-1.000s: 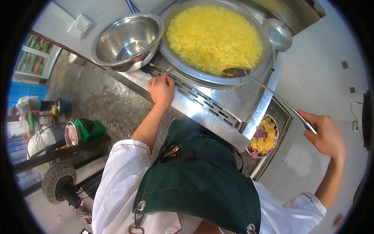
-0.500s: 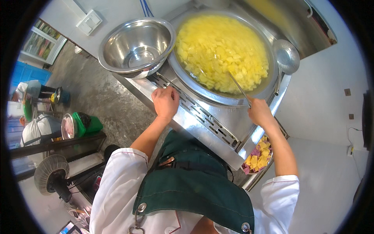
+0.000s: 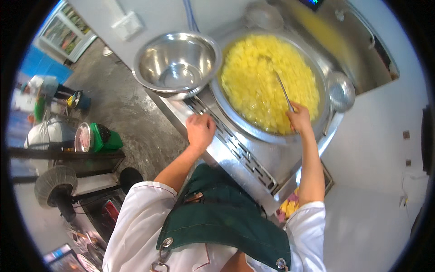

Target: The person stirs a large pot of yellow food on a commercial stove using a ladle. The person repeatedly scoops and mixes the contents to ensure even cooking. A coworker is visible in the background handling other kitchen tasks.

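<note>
A big round wok (image 3: 317, 129) full of yellow diced pieces (image 3: 263, 77) sits in a steel cooker. My right hand (image 3: 299, 119) is over the wok's near rim, shut on the handle of a long metal ladle (image 3: 282, 88) whose far end dips into the yellow pieces. My left hand (image 3: 200, 130) rests on the cooker's steel front edge (image 3: 235, 149), by the slotted vent, fingers curled and holding nothing. An empty steel bowl (image 3: 176, 63) stands to the left of the wok.
A second metal ladle (image 3: 340, 93) lies at the wok's right rim. A container with yellow and purple pieces (image 3: 288, 207) sits low on the right of the cooker. On the grey floor to the left stand a green bucket (image 3: 102, 138) and a fan (image 3: 56, 186).
My right hand swung in from far right with the ladle, up over the wok's near rim, pushing the ladle into the yellow pieces. My left hand stayed on the cooker's edge.
</note>
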The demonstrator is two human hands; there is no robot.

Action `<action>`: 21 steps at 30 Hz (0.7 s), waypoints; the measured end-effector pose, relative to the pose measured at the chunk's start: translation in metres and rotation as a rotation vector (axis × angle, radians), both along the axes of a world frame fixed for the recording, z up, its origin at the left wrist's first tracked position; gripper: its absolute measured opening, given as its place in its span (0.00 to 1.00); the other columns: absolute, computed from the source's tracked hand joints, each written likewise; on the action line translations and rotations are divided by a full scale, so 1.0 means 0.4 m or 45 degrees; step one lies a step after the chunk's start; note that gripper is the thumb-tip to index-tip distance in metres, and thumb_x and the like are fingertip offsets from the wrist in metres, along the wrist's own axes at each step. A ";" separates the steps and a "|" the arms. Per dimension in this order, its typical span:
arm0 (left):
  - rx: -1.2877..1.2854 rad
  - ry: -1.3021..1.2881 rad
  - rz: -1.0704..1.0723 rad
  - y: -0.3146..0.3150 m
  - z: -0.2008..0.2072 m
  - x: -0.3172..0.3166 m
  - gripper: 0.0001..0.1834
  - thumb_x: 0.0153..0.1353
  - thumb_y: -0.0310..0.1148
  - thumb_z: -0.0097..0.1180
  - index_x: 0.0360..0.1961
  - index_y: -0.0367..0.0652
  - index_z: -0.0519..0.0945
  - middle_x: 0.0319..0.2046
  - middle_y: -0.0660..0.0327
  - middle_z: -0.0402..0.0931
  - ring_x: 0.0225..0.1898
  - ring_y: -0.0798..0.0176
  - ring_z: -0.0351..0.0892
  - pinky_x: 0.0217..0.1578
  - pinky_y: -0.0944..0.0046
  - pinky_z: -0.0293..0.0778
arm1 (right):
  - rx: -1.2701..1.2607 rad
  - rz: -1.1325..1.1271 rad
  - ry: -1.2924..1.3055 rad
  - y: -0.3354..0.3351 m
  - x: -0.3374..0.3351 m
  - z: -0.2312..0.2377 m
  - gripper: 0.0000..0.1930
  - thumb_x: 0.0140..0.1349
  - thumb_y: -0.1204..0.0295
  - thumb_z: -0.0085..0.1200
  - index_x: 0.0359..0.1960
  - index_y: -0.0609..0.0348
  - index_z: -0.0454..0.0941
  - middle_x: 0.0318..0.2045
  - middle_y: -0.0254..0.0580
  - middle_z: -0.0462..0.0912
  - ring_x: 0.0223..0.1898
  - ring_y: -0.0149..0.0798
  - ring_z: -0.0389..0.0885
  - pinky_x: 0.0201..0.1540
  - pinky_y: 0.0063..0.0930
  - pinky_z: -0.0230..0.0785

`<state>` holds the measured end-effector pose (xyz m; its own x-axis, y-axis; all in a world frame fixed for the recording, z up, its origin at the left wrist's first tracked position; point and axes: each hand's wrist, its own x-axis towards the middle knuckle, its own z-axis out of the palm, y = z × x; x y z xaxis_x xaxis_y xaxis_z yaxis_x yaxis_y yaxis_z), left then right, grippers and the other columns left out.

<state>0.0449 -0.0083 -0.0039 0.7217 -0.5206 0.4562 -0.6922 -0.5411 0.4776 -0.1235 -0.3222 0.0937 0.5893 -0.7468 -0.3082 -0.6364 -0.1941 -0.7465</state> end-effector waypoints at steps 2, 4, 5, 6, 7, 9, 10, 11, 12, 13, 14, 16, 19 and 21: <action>-0.080 -0.075 0.019 -0.002 0.000 0.010 0.03 0.52 0.28 0.60 0.23 0.44 0.79 0.23 0.55 0.78 0.33 0.47 0.79 0.40 0.45 0.72 | -0.029 -0.031 -0.126 -0.004 -0.017 -0.008 0.26 0.61 0.77 0.57 0.64 0.60 0.78 0.14 0.37 0.75 0.09 0.33 0.68 0.14 0.33 0.62; -0.097 -0.066 0.013 0.002 0.002 0.010 0.03 0.50 0.28 0.60 0.22 0.44 0.78 0.22 0.55 0.78 0.32 0.47 0.78 0.40 0.45 0.73 | 0.045 0.017 -0.172 -0.014 -0.078 0.022 0.26 0.63 0.78 0.55 0.66 0.61 0.76 0.15 0.32 0.73 0.10 0.29 0.67 0.13 0.29 0.58; -0.050 -0.053 0.032 0.003 0.005 0.007 0.04 0.49 0.28 0.61 0.22 0.44 0.78 0.22 0.55 0.77 0.31 0.47 0.78 0.40 0.46 0.73 | 0.130 -0.058 -0.230 -0.022 -0.111 0.043 0.28 0.64 0.78 0.54 0.68 0.62 0.72 0.15 0.32 0.72 0.10 0.28 0.66 0.12 0.28 0.55; -0.073 -0.072 0.039 0.004 0.007 0.005 0.04 0.49 0.29 0.61 0.22 0.44 0.78 0.22 0.56 0.77 0.32 0.47 0.79 0.40 0.46 0.73 | 0.195 -0.182 -0.315 -0.030 -0.144 0.061 0.30 0.64 0.78 0.52 0.71 0.62 0.69 0.15 0.30 0.70 0.09 0.26 0.64 0.11 0.26 0.53; -0.034 0.079 0.073 0.007 0.010 -0.005 0.03 0.52 0.30 0.61 0.25 0.45 0.79 0.26 0.56 0.78 0.37 0.46 0.79 0.47 0.46 0.74 | 0.312 -0.188 -0.486 -0.048 -0.180 0.083 0.31 0.65 0.78 0.51 0.72 0.61 0.67 0.14 0.29 0.68 0.09 0.25 0.62 0.10 0.24 0.51; -0.091 0.086 0.029 0.006 0.012 -0.011 0.05 0.54 0.31 0.61 0.25 0.44 0.79 0.28 0.55 0.80 0.42 0.48 0.80 0.52 0.48 0.73 | 0.277 -0.153 -0.610 -0.092 -0.238 0.091 0.23 0.66 0.77 0.51 0.64 0.61 0.74 0.15 0.28 0.67 0.08 0.26 0.59 0.08 0.23 0.49; -0.008 0.067 0.024 0.007 0.012 -0.013 0.06 0.56 0.34 0.59 0.27 0.44 0.79 0.29 0.56 0.81 0.43 0.50 0.80 0.55 0.49 0.71 | 0.191 -0.162 -0.456 -0.123 -0.253 0.086 0.21 0.68 0.76 0.50 0.62 0.58 0.73 0.15 0.29 0.67 0.08 0.27 0.60 0.08 0.24 0.50; 0.004 0.057 0.033 0.007 0.009 -0.016 0.06 0.57 0.34 0.59 0.28 0.44 0.79 0.29 0.56 0.81 0.43 0.51 0.80 0.56 0.50 0.70 | 0.112 -0.127 -0.329 -0.157 -0.269 0.077 0.18 0.69 0.75 0.49 0.60 0.56 0.73 0.15 0.31 0.66 0.08 0.28 0.61 0.07 0.24 0.50; 0.031 0.049 0.033 0.005 0.006 -0.014 0.07 0.58 0.35 0.58 0.29 0.44 0.79 0.29 0.57 0.81 0.44 0.52 0.80 0.57 0.51 0.69 | 0.123 -0.182 -0.328 -0.182 -0.268 0.049 0.14 0.69 0.74 0.49 0.56 0.54 0.72 0.15 0.30 0.65 0.08 0.28 0.60 0.07 0.25 0.50; 0.003 0.036 0.031 0.004 0.001 -0.013 0.07 0.58 0.35 0.58 0.30 0.44 0.79 0.29 0.57 0.81 0.44 0.53 0.80 0.58 0.52 0.69 | 0.136 -0.244 -0.316 -0.204 -0.273 0.022 0.11 0.70 0.73 0.48 0.52 0.52 0.71 0.14 0.30 0.63 0.07 0.28 0.59 0.07 0.26 0.51; -0.007 0.030 0.029 0.003 -0.004 -0.014 0.06 0.58 0.35 0.58 0.30 0.44 0.79 0.29 0.57 0.82 0.44 0.53 0.79 0.58 0.52 0.69 | 0.153 -0.309 -0.299 -0.220 -0.281 -0.007 0.07 0.70 0.72 0.48 0.48 0.50 0.70 0.14 0.30 0.62 0.07 0.29 0.59 0.07 0.27 0.51; -0.042 0.019 0.035 -0.001 -0.013 -0.018 0.06 0.59 0.34 0.58 0.31 0.44 0.79 0.29 0.57 0.81 0.43 0.54 0.79 0.58 0.53 0.69 | 0.436 -0.403 -0.193 -0.245 -0.264 -0.059 0.04 0.69 0.71 0.47 0.43 0.48 0.67 0.14 0.29 0.60 0.07 0.29 0.58 0.07 0.28 0.53; -0.115 -0.043 0.074 -0.006 -0.022 -0.018 0.06 0.59 0.34 0.58 0.30 0.44 0.80 0.28 0.58 0.80 0.42 0.54 0.79 0.57 0.53 0.70 | 0.626 -0.337 -0.082 -0.236 -0.225 -0.123 0.03 0.68 0.70 0.46 0.38 0.45 0.65 0.14 0.29 0.59 0.08 0.29 0.57 0.07 0.29 0.55; -0.087 -0.029 0.079 -0.007 -0.025 -0.018 0.06 0.59 0.34 0.58 0.30 0.44 0.79 0.27 0.58 0.80 0.41 0.55 0.79 0.57 0.53 0.70 | 0.681 -0.305 -0.067 -0.203 -0.208 -0.156 0.03 0.68 0.70 0.45 0.38 0.45 0.64 0.15 0.29 0.59 0.08 0.28 0.58 0.08 0.29 0.56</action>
<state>0.0379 -0.0111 -0.0138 0.7405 -0.4423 0.5060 -0.6696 -0.5499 0.4993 -0.2068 -0.4034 0.0314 0.4480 -0.6099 -0.6537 -0.5756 0.3627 -0.7329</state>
